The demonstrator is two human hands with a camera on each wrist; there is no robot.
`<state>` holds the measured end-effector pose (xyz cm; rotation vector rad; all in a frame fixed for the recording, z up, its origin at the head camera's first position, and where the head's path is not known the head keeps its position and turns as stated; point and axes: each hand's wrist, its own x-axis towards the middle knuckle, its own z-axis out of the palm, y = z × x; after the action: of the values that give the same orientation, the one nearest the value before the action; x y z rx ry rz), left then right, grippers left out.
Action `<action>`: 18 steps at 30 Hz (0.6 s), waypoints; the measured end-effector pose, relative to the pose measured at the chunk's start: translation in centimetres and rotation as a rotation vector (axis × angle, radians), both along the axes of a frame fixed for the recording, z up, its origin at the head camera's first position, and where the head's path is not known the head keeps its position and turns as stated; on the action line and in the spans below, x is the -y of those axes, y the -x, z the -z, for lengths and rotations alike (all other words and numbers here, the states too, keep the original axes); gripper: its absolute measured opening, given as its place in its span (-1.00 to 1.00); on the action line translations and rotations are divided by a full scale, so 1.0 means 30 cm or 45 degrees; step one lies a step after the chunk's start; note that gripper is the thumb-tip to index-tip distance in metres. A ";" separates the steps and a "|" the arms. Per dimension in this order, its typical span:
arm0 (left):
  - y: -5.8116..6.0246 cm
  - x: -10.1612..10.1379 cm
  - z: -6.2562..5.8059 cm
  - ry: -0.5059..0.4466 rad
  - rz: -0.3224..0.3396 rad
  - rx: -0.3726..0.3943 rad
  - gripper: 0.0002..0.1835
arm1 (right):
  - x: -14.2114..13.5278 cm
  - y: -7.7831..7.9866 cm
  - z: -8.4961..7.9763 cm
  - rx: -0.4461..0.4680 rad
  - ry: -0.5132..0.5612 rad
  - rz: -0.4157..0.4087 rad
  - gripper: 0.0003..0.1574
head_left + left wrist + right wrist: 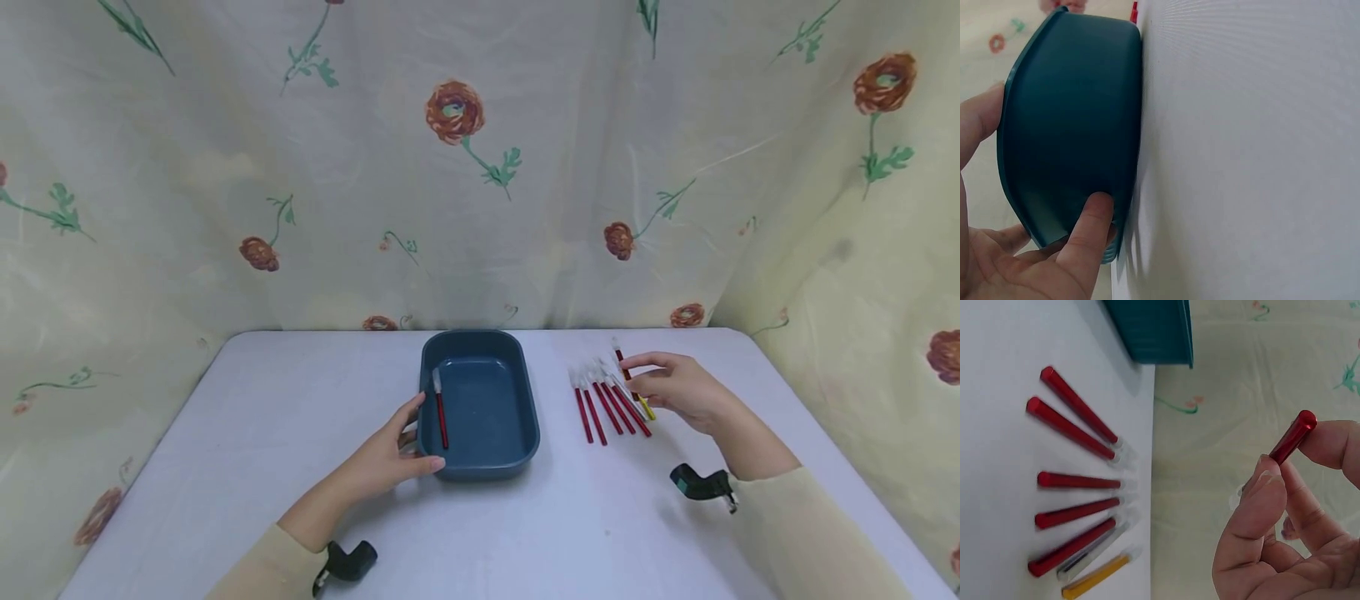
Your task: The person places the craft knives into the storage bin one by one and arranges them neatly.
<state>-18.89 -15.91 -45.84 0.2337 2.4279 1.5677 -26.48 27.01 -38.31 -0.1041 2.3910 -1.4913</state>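
Note:
My left hand point(381, 460) holds the left side of a dark blue rectangular basin point(480, 468), with the thumb at the near corner and fingers along the rim. One red pen-like stick point(442, 421) with a whitish end lies inside, along the left wall. Over to the right, my right hand point(678, 393) pinches another red stick point(1294, 436) between thumb and fingertips, raised off the table. Its far end is partly hidden by the fingers. Beneath this hand, several red sticks point(1071, 426) with clear caps lie fanned out, alongside a clear one point(1092, 553) and a yellow one point(1096, 576).
A white table point(247, 433) carries everything. Flower-printed sheeting point(555, 167) hangs behind it and along both sides. Black wrist devices sit at the left cuff point(258, 571) and the right cuff point(795, 525).

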 end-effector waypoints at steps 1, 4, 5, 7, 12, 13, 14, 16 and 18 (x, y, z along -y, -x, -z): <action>-0.001 0.000 -0.001 0.001 0.000 -0.001 0.11 | 0.009 -0.003 -0.004 0.000 0.002 0.002 -0.41; -0.003 -0.001 -0.005 -0.008 -0.005 0.001 0.10 | 0.034 -0.011 -0.013 -0.001 0.031 -0.009 -0.43; -0.006 -0.001 -0.007 -0.010 -0.005 -0.001 0.10 | 0.043 -0.013 -0.016 -0.002 0.043 -0.015 -0.44; -0.007 -0.003 -0.010 -0.010 -0.009 -0.001 0.10 | 0.061 -0.016 -0.021 0.001 0.067 -0.027 -0.45; -0.008 -0.008 -0.016 0.002 -0.014 -0.001 0.10 | 0.110 -0.014 -0.030 0.020 0.111 -0.053 -0.48; -0.008 -0.008 -0.016 0.005 -0.015 0.000 0.10 | 0.122 -0.013 -0.032 0.026 0.116 -0.054 -0.49; -0.008 -0.009 -0.017 0.008 -0.015 0.000 0.11 | 0.134 -0.013 -0.034 0.027 0.117 -0.058 -0.48; -0.007 -0.009 -0.017 0.006 -0.014 0.001 0.11 | 0.159 -0.011 -0.040 0.034 0.115 -0.062 -0.49; -0.006 -0.009 -0.018 0.003 -0.010 0.001 0.11 | 0.182 -0.011 -0.046 0.038 0.113 -0.067 -0.49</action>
<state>-18.70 -15.64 -45.29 0.2233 2.4326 1.5677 -26.15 21.55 -36.92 -0.1631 2.2812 -1.5634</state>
